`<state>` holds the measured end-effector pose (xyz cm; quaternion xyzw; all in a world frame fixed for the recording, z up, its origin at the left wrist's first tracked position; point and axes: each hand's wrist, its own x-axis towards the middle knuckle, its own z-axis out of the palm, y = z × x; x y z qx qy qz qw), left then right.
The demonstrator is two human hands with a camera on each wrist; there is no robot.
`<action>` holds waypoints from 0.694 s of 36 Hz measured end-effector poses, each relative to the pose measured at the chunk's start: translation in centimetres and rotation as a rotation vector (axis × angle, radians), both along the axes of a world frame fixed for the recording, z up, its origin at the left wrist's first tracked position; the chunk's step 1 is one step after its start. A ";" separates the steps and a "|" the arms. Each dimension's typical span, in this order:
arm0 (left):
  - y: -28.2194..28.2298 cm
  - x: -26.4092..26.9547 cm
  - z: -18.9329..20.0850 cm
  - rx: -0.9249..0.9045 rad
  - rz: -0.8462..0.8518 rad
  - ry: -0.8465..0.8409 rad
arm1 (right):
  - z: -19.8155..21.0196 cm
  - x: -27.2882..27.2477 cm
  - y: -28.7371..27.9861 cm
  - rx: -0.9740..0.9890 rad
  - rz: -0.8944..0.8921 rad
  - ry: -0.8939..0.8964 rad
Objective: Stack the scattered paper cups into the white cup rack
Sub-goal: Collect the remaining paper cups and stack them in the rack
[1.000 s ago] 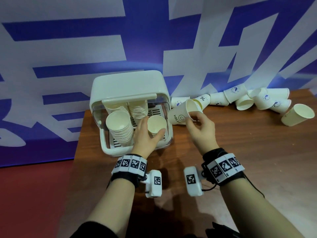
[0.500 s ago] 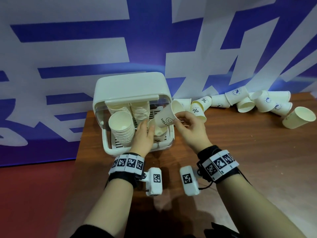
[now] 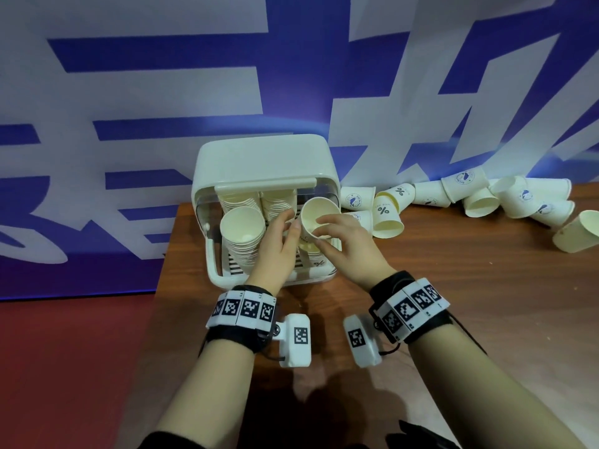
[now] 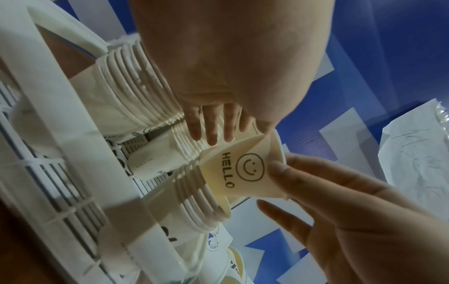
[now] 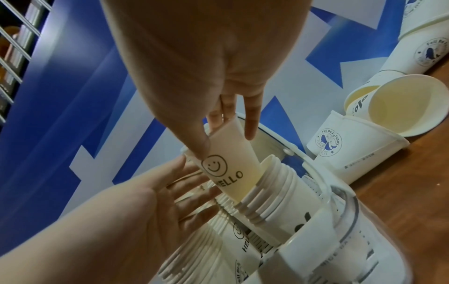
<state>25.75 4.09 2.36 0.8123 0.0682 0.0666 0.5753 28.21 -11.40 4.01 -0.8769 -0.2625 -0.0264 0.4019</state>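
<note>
The white cup rack (image 3: 259,163) stands at the table's back left and holds three stacks of paper cups. My right hand (image 3: 327,228) pinches a HELLO smiley cup (image 3: 316,215) by its rim, mouth up and tilted. In the wrist views the base of the HELLO cup (image 4: 243,171) (image 5: 230,165) sits in the top of the short front right stack (image 4: 194,192) (image 5: 274,196). My left hand (image 3: 287,223) lies with straight fingers (image 4: 211,126) against the stacks, just left of the cup, and holds nothing.
A tall stack (image 3: 243,234) fills the rack's front left. Several loose cups (image 3: 387,215) (image 3: 518,196) lie on their sides along the blue and white back wall, one apart at the far right (image 3: 577,231). The brown table (image 3: 453,319) ends just left of the rack.
My right hand brought the HELLO cup left from beside the rack, turned it mouth up and set its base into the front right stack. My left hand let go of that stack's top cup and straightened.
</note>
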 end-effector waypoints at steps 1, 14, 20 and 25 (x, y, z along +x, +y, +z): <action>0.0 0.0 -0.1 -0.004 -0.004 -0.003 | -0.1 0.0 0.0 -0.009 0.010 -0.010; -0.5 0.0 -0.5 -0.061 -0.002 -0.004 | -0.1 0.4 -0.8 -0.058 0.026 -0.134; -0.7 0.2 -0.2 -0.071 -0.008 0.021 | -0.6 0.7 -0.6 -0.084 0.003 -0.048; -0.2 0.9 -1.9 0.014 -0.014 0.060 | -0.9 0.6 -0.5 -0.055 -0.030 0.112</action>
